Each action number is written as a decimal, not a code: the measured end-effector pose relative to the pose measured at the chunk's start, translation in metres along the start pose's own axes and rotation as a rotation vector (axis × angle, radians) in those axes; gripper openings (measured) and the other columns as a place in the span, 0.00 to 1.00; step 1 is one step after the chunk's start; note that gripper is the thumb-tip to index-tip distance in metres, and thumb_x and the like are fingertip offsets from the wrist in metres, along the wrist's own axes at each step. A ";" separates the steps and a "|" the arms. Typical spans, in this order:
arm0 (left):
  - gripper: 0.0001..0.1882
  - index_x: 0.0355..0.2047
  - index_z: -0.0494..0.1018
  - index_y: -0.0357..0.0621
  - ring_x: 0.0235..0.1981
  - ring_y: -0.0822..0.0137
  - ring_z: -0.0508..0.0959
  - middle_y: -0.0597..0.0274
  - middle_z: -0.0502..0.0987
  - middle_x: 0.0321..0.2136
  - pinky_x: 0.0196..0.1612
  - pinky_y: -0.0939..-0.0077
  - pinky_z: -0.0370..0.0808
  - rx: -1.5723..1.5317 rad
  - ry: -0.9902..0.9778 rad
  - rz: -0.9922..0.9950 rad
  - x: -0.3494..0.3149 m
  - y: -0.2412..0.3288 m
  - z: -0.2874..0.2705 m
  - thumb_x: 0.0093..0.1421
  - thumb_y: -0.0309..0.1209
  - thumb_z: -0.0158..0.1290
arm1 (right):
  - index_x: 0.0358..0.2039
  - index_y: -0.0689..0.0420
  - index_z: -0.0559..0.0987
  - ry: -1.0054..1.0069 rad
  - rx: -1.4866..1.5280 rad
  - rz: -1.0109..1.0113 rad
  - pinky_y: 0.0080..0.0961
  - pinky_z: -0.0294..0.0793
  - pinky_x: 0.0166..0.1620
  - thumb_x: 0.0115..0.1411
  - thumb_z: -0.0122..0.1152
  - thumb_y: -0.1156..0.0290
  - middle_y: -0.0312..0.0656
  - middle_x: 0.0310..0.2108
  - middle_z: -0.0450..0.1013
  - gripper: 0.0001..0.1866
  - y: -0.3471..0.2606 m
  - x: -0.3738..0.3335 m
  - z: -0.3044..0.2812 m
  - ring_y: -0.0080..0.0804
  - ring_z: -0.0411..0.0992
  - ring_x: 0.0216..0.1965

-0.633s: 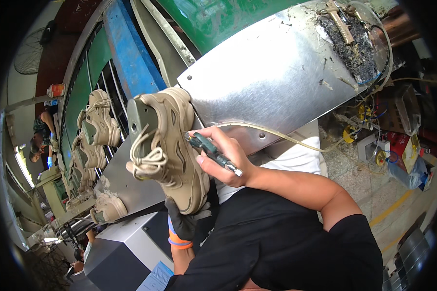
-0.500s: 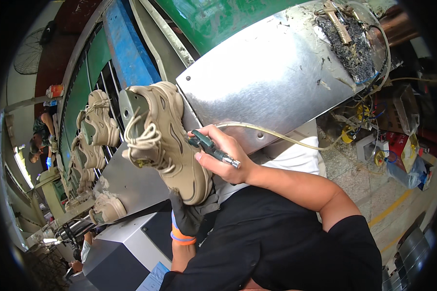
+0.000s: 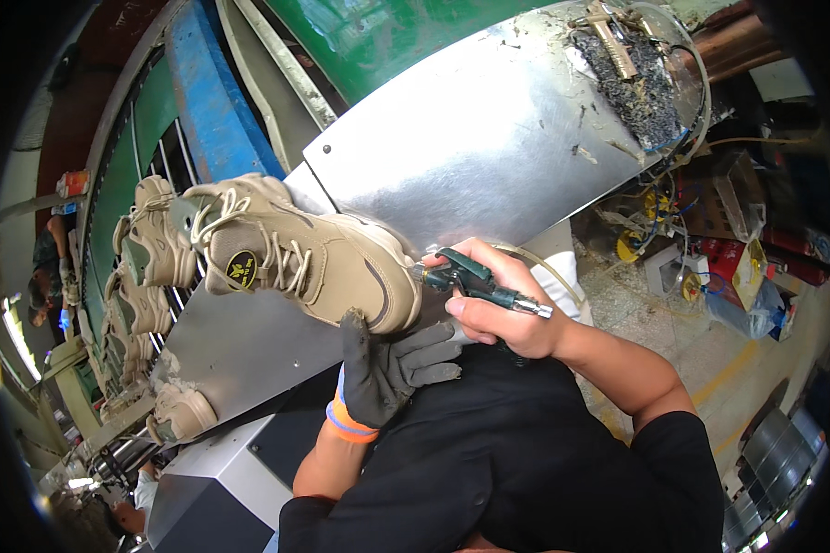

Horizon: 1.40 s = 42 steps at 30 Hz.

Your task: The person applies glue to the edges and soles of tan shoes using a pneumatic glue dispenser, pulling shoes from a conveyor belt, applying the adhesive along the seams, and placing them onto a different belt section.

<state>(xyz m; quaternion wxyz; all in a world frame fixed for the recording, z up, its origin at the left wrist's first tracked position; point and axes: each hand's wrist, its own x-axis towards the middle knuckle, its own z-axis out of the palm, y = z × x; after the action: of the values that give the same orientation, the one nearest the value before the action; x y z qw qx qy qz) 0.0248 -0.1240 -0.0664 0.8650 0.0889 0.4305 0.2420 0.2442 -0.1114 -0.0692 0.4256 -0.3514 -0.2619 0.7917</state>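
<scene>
Position: the laced tan sneaker (image 3: 341, 276), a green last (image 3: 183, 216) inside it, sits at 9 o'clock of view centre, toe toward 4 o'clock. The right hand (image 3: 526, 324), closed around a green pistol-type hand tool (image 3: 464, 264), is at 3 o'clock of the toe; nozzle contact cannot be confirmed. The gloved left hand (image 3: 387, 373), fingers spread, thumb at the toe's 6 o'clock edge, appears to grip nothing. Advisable: brace the toe; keep gloved fingers clear of the nozzle
</scene>
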 end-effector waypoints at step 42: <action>0.36 0.58 0.66 0.40 0.53 0.53 0.72 0.52 0.71 0.54 0.56 0.63 0.70 1.463 0.887 1.230 -0.052 0.017 -0.055 0.48 0.30 0.63 | 0.56 0.68 0.65 0.501 -0.178 -0.729 0.18 0.67 0.26 0.56 0.53 0.73 0.40 0.25 0.72 0.26 -0.062 0.027 -0.124 0.23 0.71 0.24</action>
<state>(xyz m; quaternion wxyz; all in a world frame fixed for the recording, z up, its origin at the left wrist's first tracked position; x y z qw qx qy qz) -0.0504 -0.1382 -0.0578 0.0939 0.6958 0.6303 0.3312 0.3605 -0.0428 -0.1105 0.6950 -0.4524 -0.3245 0.4549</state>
